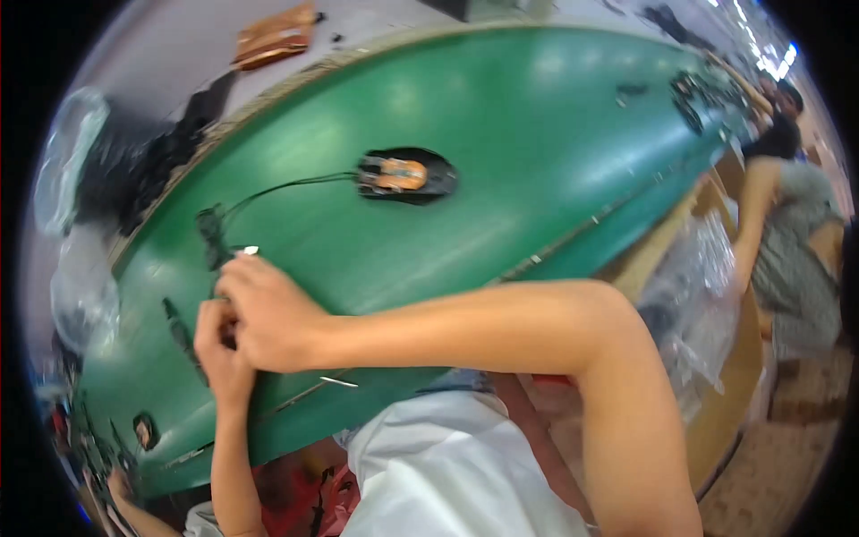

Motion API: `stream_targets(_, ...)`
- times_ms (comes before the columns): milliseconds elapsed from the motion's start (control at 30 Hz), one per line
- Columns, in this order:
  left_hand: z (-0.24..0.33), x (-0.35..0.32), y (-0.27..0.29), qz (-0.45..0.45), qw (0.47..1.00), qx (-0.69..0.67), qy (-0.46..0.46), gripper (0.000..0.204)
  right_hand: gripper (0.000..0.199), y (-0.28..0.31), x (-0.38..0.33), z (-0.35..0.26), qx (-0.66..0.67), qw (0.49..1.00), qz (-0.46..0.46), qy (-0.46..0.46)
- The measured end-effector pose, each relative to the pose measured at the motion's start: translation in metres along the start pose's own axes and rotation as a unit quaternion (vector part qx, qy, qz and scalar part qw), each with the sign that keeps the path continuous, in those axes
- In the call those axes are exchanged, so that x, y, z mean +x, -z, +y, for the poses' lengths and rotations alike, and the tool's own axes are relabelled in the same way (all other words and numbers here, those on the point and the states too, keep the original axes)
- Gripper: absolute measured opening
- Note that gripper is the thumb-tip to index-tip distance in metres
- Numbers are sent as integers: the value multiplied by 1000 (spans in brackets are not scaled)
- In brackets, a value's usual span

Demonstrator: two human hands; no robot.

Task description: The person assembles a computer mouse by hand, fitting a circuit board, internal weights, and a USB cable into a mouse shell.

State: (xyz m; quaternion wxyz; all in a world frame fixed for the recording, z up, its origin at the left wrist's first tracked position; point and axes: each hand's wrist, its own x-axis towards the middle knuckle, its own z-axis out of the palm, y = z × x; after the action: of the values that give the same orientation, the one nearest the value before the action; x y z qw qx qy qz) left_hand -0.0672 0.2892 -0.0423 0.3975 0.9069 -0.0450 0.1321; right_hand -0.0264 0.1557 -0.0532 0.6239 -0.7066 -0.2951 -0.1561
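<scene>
— Two hands at work together, close over the near edge of the green worktop (537, 116). Left hand (219, 345) curled tight, thumb side up; right hand (268, 313) folded over it from the side, fingers bent.

— Holding what?

— Seemingly the bundled end of a black cable (268, 190); coiled part (213, 234) just beyond the grip, small silvery plug (250, 250) poking out right above the right knuckles. Cannot tell exactly which fingers pinch it, hidden behind the right hand. Both grips clenched, though.

— And the other end of that cable?

— Runs away from the grip, up and to the right, to a computer mouse with its cover off (400, 174), orange board showing, lying on its own, well apart from the hands.

— Why so close to the body?

— Probably for control: fine finger work on a thin lead, elbows in, slack left lying on the belt-like surface.

— Anything else around?

— Beyond the far edge, a brown, flat object (276, 36). Clear plastic bags (76, 161) off to the left of the grip, more plastic (693, 286) to the right. Another person (787, 233) further right, at the same worktop.
</scene>
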Motion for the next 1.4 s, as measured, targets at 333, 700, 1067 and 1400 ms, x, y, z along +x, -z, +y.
stream_targets(333, -4, -7, 3, -21, 998, 35, -43, 8, 34, 243, 88, 61, -232, 957, 165, -62)
stream_targets(700, -51, 2, -4, -55, 998, -15, -33, 8, 37, 410, 77, 184, -487, 794, 300, -205)
stream_targets(1067, 17, -1, 9, -74, 994, 46, -71, 8, 56, 473, 111, 211, -567, 731, 209, -317)
stream_targets(1400, 21, 10, 6, -90, 994, 26, -59, 11, 80, 507, 118, 205, -608, 703, 70, -363)
